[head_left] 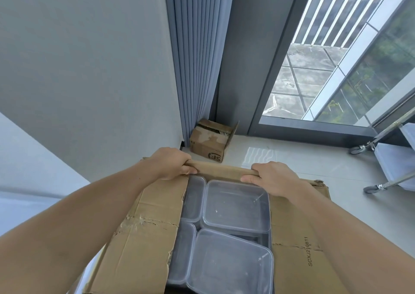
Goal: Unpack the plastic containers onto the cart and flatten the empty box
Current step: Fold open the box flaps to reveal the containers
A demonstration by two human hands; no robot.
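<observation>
An open cardboard box (143, 237) fills the lower middle of the head view, its side flaps folded out left and right. Inside lie several clear plastic containers (235, 206) with lids, packed side by side. My left hand (171, 163) grips the left end of the box's far flap (222, 170), fingers curled over its edge. At the right end of that same flap my right hand (272, 178) holds on, thumb on the near side. Part of the metal cart (386, 159), on caster wheels, shows at the right edge.
A smaller open cardboard box (211, 142) stands on the floor in the corner, below a grey curtain (197, 57). A glass door (325, 57) to a balcony is at the right. A grey wall runs along the left. Pale floor tiles lie between box and cart.
</observation>
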